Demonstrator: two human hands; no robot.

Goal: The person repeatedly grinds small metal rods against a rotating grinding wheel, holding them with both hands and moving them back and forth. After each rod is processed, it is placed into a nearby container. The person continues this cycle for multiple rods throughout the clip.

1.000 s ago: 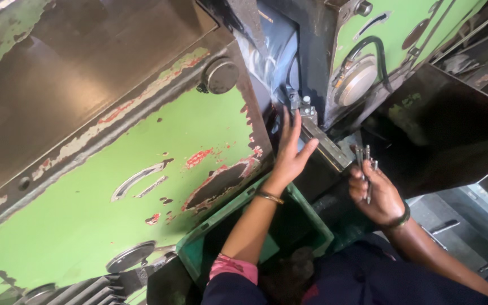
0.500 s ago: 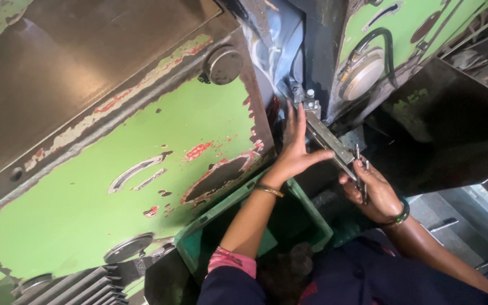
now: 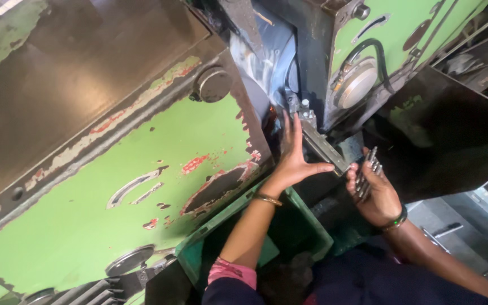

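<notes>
Between two big green machine parts, the person's left hand (image 3: 293, 161) is pressed flat against a metal bar (image 3: 324, 148). Its fingers (image 3: 287, 131) are spread wide and point up toward the dark gap in the machine. The thumb reaches out to the side and touches the lower part of the bar. This hand is open and grips nothing. A thin gold bangle (image 3: 268, 199) sits on its wrist, and a pink sleeve (image 3: 231, 272) shows further down the arm.

Just beside it, the right hand (image 3: 375, 195) is curled around a small bunch of shiny metal pieces (image 3: 366, 171). The pieces are thin and silver, and they stick up out of the closed fingers. They are just beside the low end of the bar. A dark green bangle (image 3: 396, 219) is on this wrist.

The bar is grey and slants down from the machine toward the right hand. Small bolts (image 3: 306, 110) sit at its top end.

Below both hands there is a green plastic box (image 3: 306, 223). It is dark inside, so what it holds cannot be told.

On the left, the big green panel (image 3: 142, 186) has chipped paint with red and grey patches. Higher on the right, a round grey disc (image 3: 358, 83) with a black hose (image 3: 375, 49) sits on the other green part (image 3: 408, 34).
</notes>
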